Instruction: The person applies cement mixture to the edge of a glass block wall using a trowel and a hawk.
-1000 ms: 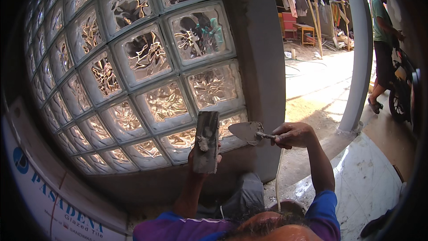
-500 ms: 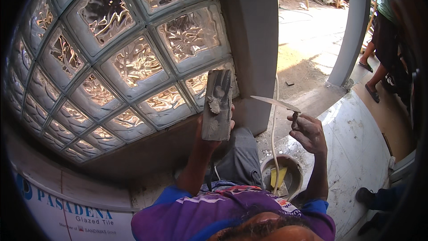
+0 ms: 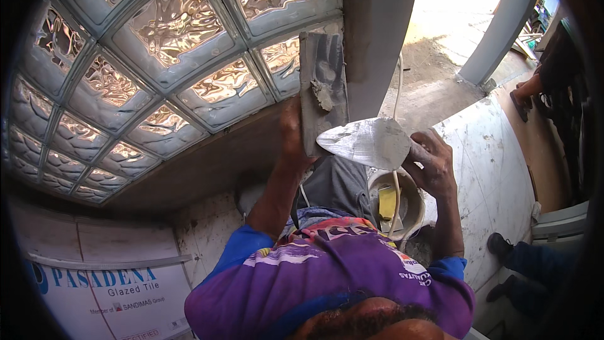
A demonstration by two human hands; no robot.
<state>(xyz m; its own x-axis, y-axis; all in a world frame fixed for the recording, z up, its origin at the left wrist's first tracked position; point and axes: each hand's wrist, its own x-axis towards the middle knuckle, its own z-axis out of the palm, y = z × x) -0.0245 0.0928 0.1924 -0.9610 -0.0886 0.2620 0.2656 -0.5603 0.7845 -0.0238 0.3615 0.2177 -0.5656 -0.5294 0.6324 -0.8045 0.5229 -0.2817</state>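
My left hand (image 3: 292, 127) grips a flat grey plastering float (image 3: 324, 63) from behind, most of the fingers hidden by it. A small lump of wet mortar (image 3: 323, 96) sticks to the float's face. My right hand (image 3: 435, 162) is closed round the handle of a pointed trowel (image 3: 363, 143). The trowel's broad, whitish face is turned to view, and its tip overlaps the float's lower right edge; I cannot tell whether they touch. Close to the float, on its left, is a glass block wall (image 3: 261, 96).
Below the trowel stands a bucket (image 3: 416, 209) with a yellow piece (image 3: 387, 203) inside, a pale cable (image 3: 399, 91) running past it. A grey post (image 3: 503, 25) rises at the right. Other people's feet (image 3: 522, 96) show at the right edge, and tile cartons (image 3: 132, 255) lie lower left.
The trowel has turned from nearly edge-on to broad face and moved left to the float. The float sits higher in the picture, and the whole view has shifted. Both hands keep their tools.
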